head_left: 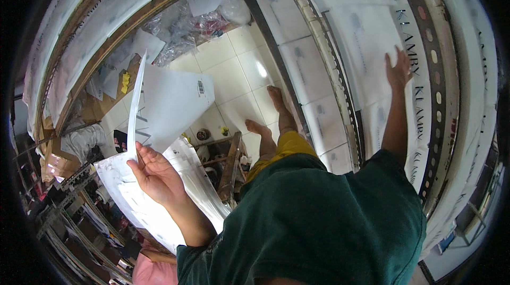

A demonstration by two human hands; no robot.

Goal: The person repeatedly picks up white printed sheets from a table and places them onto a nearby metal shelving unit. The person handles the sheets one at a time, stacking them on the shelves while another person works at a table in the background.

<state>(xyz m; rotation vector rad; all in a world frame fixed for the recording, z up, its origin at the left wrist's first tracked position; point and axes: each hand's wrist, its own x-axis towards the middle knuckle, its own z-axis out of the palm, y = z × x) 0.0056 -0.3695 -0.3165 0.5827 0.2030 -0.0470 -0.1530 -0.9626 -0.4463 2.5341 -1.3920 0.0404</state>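
Note:
My left hand (159, 176) is closed on the near edge of a white flat package (178, 96), pinching it between thumb and fingers. The package stands tilted up, with a barcode label and large dark lettering on its face. Under and beside that hand lies a stack of white packages (119, 189). On the right, my right hand (398, 69) reaches out with fingers spread against a row of white packages (361, 56) on a rack shelf. Nothing shows in its grasp, and dark print runs along the package edges there.
A perforated metal upright (438, 99) curves down beside my right arm. Another rack (101, 56) with white packages stands on the left. Crumpled clear plastic (178, 30) lies at the back by the tiled floor (236, 72). A wooden frame (229, 168) is near my feet.

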